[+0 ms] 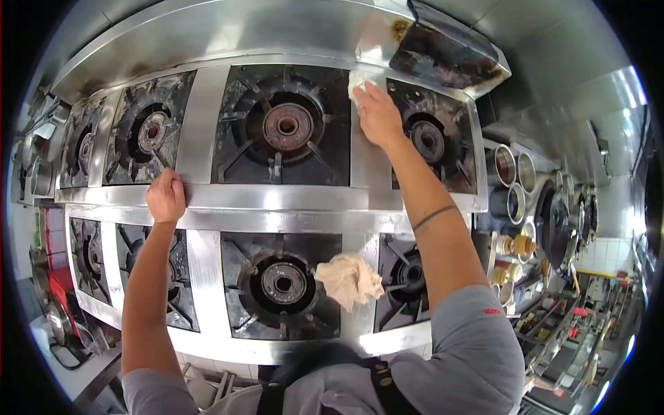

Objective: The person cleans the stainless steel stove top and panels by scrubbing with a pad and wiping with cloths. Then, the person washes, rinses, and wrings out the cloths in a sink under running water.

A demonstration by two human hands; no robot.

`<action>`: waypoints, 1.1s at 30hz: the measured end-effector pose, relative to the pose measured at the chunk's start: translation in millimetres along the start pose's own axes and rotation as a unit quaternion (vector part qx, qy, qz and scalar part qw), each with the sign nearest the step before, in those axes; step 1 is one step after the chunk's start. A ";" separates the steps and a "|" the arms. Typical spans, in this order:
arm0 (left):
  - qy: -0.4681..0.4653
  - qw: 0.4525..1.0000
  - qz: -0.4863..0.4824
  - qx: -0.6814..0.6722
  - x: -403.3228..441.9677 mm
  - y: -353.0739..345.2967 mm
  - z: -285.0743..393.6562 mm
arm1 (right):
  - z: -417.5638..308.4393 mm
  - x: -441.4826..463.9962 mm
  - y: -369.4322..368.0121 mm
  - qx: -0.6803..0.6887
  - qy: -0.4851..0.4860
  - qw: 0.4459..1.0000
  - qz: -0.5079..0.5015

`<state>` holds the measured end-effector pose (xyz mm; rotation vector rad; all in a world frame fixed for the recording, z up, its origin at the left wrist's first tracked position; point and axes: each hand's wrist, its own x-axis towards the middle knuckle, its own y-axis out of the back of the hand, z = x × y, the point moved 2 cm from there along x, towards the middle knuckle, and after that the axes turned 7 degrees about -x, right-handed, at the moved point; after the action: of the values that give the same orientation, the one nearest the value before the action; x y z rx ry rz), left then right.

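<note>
My right hand [378, 114] reaches to the back of the stove, its fingers closed on a whitish cloth [358, 84]. The cloth lies against the steel strip [367, 162] between two rear burners. My left hand [166, 196] is closed in a fist and rests at the steel ledge [277, 198] before the rear row. Its palm side is hidden, so anything inside it does not show. A second, beige cloth [349, 280] lies crumpled on the front row, partly over the strip beside the front middle burner [283, 284].
Black grates surround the rear middle burner [288, 126] and the rear right burner [427, 142]. A stained steel box [449, 55] juts out at the back right. Steel pots [515, 203] and bottles [523, 246] stand on the right. A red object [61, 285] is at far left.
</note>
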<state>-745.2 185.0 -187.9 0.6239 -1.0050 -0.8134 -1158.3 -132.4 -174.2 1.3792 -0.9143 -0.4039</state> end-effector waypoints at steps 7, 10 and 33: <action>0.006 1.000 0.004 0.006 -1.4 0.7 -1.2 | -99.3 -158.4 51.6 0.038 -0.017 0.997 0.064; -0.012 1.000 0.002 0.000 -3.3 -0.8 -6.8 | -121.0 -187.9 54.6 0.103 -0.011 0.990 0.098; -0.017 0.997 0.038 -0.060 -10.8 -21.2 82.0 | -307.7 -121.8 -0.7 0.210 0.060 0.966 0.137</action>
<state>-829.1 174.9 -175.6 0.4676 -0.9971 -0.8131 -1001.8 158.7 -192.2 1.6094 -1.1129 0.0932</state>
